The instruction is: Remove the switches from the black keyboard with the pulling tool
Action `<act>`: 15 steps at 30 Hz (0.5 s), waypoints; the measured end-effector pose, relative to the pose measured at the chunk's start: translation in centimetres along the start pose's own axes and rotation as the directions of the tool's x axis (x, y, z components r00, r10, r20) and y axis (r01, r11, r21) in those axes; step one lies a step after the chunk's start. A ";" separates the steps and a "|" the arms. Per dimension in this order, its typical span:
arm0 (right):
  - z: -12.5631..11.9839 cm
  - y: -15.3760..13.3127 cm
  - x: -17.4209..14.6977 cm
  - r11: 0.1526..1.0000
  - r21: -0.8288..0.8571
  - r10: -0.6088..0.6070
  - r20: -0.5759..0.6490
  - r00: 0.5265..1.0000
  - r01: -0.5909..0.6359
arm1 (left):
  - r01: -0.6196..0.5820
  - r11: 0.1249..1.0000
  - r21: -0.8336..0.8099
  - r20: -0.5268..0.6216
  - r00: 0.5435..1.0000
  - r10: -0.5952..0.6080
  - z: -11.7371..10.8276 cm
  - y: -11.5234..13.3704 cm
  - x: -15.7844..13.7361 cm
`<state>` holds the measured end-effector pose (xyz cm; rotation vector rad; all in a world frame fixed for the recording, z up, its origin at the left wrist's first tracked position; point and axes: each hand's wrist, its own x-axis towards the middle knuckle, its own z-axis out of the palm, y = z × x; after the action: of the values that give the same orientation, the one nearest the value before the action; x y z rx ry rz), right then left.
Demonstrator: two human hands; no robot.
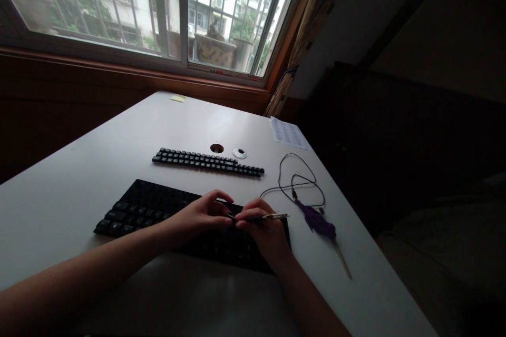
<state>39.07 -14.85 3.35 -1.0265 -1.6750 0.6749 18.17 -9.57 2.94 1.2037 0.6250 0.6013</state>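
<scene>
A black keyboard (146, 197) lies on the desk beneath both hands. Keycaps sit on its lower left part, while the upper rows look bare. Over its middle, my left hand (205, 214) is closed in a pinch on something small and dark that I cannot make out. My right hand (264, 229) grips a slim pen (272, 216), its tip pointing left toward the left fingertips. The fingertips of both hands nearly meet. Behind the keyboard stand loose black keycaps (197, 160) lined up in close rows.
On the white desk (98, 152), a black cable (280, 174) loops beside a purple fluffy thing (319, 221) on a thin stick. Farther back are a cable hole (217, 148), its round cover (239, 153), a printed sheet (290, 133) and a yellow note (177, 98).
</scene>
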 end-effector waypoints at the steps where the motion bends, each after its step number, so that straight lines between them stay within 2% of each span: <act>1: 0.0 0.0 0.0 1.000 -0.001 0.002 0.003 1.000 -0.002 | 0.007 1.000 -0.010 0.003 1.000 -0.007 0.0 0.0 0.0; 9: 0.2 0.5 -0.3 0.997 0.058 0.058 0.032 0.998 -0.059 | -0.010 0.996 -0.088 -0.018 1.000 0.009 0.3 -0.3 0.2; 15: 0.1 0.5 -0.3 0.998 0.019 0.061 -0.001 0.998 -0.061 | -0.051 0.998 -0.043 0.053 0.997 0.053 0.4 -0.4 0.2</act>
<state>39.11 -14.88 2.79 -1.0687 -1.6384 0.7281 18.59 -9.79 2.57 1.1959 0.5340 0.6204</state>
